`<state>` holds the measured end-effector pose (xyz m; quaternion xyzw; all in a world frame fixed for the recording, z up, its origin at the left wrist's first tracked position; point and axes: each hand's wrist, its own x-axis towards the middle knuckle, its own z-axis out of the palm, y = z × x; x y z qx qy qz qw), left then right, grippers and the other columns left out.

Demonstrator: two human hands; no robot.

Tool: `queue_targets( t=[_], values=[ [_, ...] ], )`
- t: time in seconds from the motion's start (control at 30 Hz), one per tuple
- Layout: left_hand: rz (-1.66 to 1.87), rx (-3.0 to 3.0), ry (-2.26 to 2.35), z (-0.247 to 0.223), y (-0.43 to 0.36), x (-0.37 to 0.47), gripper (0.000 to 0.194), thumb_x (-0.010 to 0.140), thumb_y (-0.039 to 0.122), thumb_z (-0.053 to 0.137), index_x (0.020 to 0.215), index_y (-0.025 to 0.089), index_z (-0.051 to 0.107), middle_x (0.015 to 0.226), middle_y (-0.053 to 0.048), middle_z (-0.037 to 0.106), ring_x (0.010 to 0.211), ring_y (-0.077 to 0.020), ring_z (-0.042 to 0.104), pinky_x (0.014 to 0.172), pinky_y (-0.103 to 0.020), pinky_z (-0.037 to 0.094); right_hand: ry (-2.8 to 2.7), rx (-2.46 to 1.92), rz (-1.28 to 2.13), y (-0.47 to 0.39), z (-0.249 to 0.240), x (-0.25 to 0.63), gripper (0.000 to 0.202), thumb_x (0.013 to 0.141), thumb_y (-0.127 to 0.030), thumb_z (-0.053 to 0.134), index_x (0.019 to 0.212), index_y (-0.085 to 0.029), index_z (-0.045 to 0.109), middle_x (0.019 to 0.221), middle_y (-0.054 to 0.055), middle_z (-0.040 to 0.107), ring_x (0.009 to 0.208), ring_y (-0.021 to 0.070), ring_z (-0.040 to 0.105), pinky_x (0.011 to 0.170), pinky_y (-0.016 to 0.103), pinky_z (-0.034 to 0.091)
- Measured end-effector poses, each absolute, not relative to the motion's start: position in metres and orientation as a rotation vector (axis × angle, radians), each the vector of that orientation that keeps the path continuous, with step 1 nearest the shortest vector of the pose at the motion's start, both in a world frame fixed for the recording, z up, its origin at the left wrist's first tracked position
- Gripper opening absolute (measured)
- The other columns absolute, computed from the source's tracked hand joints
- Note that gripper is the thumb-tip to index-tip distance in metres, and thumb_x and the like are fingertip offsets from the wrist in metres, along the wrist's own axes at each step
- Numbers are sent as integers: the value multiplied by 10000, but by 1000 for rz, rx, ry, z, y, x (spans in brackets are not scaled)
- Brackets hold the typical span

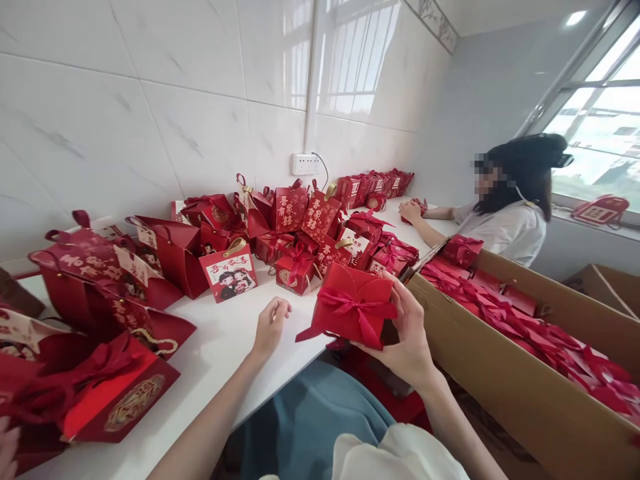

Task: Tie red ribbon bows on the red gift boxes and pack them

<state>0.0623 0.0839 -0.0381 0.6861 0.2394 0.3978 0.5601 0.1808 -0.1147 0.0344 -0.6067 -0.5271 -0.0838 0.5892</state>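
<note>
My right hand (407, 333) grips a red gift box (353, 300) by its right side and lifts it over the table's front edge. A crimson ribbon is tied in a bow across the box's front, and one ribbon end hangs out to the left. My left hand (271, 325) rests at the white table (230, 347), its fingers curled in with nothing visible in them. It is apart from the box. Beyond it stand a small red box with a bow (296, 270) and a printed card box (230, 273) with a cartoon couple and a gold loop.
Red gift bags (170, 250) crowd the left and back of the table. A cardboard carton (465, 347) at right holds many ribboned red boxes. A co-worker (515, 220) sits beyond, hands on the table. Part of another hand (7, 450) shows at lower left.
</note>
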Motion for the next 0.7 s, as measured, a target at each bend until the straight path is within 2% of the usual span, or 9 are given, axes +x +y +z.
queue_targets(
  t=[0.13,0.2,0.3,0.43,0.57,0.7],
  values=[
    [1112,1632,407,6,58,62,443,788,610,408,833,191,544,808,-39,562,757,-167,524,714,-295,446,-1254,-1401,-173,-121,34,184,948,638,-163,795,1392,-354,253,1488,86,296,1362,268,313,1033,482,417],
    [1142,1743,270,31,42,63,467,789,618,443,937,188,552,873,-51,572,782,-167,528,727,-296,453,-1236,-1399,-177,-125,35,185,946,635,-162,799,1387,-355,260,1490,89,292,1363,273,311,1034,485,416],
    [1113,1942,220,60,20,66,334,815,488,533,975,195,549,879,-37,564,780,-147,525,719,-271,456,-1189,-1426,-169,-132,35,186,927,645,-153,790,1382,-358,266,1494,93,286,1364,276,308,1022,486,426],
    [1224,2014,154,74,0,76,46,850,220,551,885,193,540,842,-13,559,794,-120,537,725,-243,456,-1151,-1427,-194,-141,33,189,920,648,-143,789,1380,-352,274,1492,92,285,1361,272,315,1002,484,449],
    [1479,2107,-105,70,-13,87,122,803,88,588,881,174,551,787,-9,574,755,-123,534,709,-276,455,-1133,-1418,-231,-149,30,193,946,626,-176,817,1387,-338,279,1483,114,296,1354,285,324,992,490,456],
    [1670,2231,-368,64,-25,98,149,765,85,625,897,145,597,727,-21,600,695,-135,497,675,-315,436,-1135,-1431,-270,-159,34,199,926,642,-206,812,1389,-336,280,1487,116,286,1344,280,344,975,460,478]
  ],
)
